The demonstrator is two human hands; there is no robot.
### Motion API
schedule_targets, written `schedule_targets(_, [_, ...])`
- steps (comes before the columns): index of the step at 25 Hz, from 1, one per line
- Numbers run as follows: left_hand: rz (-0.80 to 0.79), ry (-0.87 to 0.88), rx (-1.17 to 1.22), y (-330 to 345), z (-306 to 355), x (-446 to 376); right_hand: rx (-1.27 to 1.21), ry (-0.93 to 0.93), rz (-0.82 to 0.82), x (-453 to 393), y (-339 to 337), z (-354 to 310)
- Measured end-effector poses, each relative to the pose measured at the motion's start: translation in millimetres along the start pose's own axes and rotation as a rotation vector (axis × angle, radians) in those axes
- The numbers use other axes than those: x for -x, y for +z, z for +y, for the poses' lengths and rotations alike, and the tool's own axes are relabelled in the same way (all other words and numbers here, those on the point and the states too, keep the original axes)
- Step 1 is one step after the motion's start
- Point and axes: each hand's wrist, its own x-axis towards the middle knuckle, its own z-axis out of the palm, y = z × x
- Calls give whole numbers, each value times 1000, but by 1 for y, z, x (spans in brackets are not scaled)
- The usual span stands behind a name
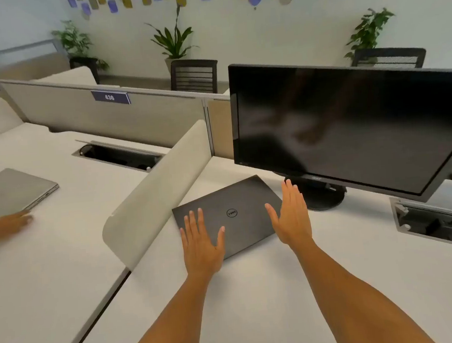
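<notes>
Far to the left of the black laptop (238,197), on the neighbouring desk, a closed grey laptop (10,191) lies with another person's hand (11,224) at its near edge; that hand is too blurred to read. A cable well (119,154) sits open behind there. A low rounded divider (153,194) runs close along the black laptop's left side, so there is little room to slide it that way.

The black laptop itself lies closed and flat on the white desk (257,291), turned at an angle. The left hand (200,244) rests palm down on its near left corner, fingers straight and slightly apart, thumb spread wide. I would say it pins the lid. The right hand (291,217) stands on edge at the laptop's right side, fingers straight and together, thumb out, placed as if to square or lift the machine. Whether it touches, I cannot tell.

Just behind and right of the laptop, the dark monitor (352,124) overhangs its far corner, and its round foot (319,194) blocks a push rightward. Further right is an open cable box (440,223).
</notes>
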Motion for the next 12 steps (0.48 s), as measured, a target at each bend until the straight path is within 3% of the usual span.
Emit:
schedule_targets(4, [-56,-189,81,14,-20,13,-27,170,-142,5,21,15])
schedule_targets(12, [9,-445,103,23,-13,7,-109,428,-350,-8,38,47])
